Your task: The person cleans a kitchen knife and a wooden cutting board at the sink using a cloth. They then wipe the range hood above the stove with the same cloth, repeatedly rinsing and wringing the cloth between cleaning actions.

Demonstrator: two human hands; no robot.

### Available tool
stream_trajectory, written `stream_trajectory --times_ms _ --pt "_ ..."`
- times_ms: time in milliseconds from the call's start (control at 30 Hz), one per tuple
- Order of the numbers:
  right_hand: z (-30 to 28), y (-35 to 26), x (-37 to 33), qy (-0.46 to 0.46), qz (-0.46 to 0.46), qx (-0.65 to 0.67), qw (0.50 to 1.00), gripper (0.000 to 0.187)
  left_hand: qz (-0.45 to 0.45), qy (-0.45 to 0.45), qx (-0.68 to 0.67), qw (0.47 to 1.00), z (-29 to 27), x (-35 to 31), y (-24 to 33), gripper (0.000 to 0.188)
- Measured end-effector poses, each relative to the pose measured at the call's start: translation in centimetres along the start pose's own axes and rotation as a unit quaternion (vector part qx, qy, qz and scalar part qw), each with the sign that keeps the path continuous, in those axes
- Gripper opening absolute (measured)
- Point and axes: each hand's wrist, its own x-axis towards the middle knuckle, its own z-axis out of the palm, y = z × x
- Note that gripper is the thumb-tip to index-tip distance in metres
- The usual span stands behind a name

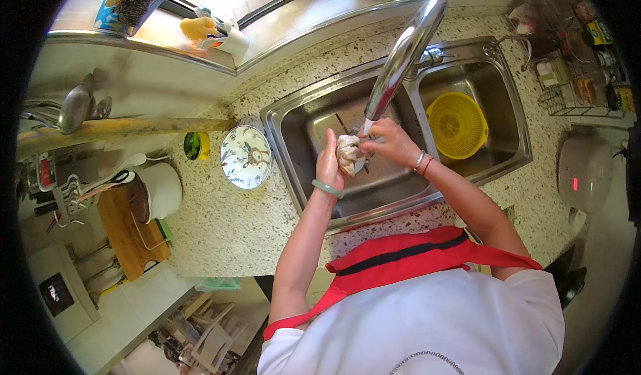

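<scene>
Over the left basin of the steel sink (314,195), both my hands meet at a pale beige, folded lump (348,155), whose kind I cannot make out. My left hand (327,165), with a pale green bangle at the wrist, has its palm and thumb side against the lump, fingers pointing up. My right hand (394,145) is on the lump's other side, its fingers bent and closed close to the tap's white tip; anything inside them is hidden. The chrome tap (406,58) arches above. Something dark and thin (340,121) shows in the basin behind my hands.
A yellow colander (457,126) sits in the right basin. On the counter left of the sink are a deer-patterned plate (246,157), a yellow container (203,146), a white pot (162,191) and a wooden board (125,228). A rack of jars (581,88) stands far right.
</scene>
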Motion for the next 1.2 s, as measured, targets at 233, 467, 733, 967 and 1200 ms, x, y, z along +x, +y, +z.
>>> stream_trajectory --times_ms 233,467,733,967,1200 --pt "0.2 0.2 -0.2 0.0 0.163 0.175 0.971 0.025 0.098 -0.053 0.323 0.94 -0.5 -1.1 0.9 0.037" --pt "0.9 2.2 0.1 0.1 0.275 0.458 0.839 0.025 0.114 0.038 0.432 0.894 -4.0 0.9 0.7 0.034" --pt "2.9 -5.3 -0.3 0.05 0.166 0.356 0.918 0.025 -0.13 -0.121 -0.08 0.981 0.4 2.1 -1.7 0.058" --pt "3.9 -7.4 -0.6 0.079 -0.104 -0.068 0.989 0.022 0.023 -0.038 -0.051 0.998 -1.9 6.4 -4.8 0.041" --pt "3.4 0.5 3.3 0.18 0.186 0.151 0.954 0.038 0.069 0.107 0.074 0.989 1.7 3.9 -3.8 0.042"
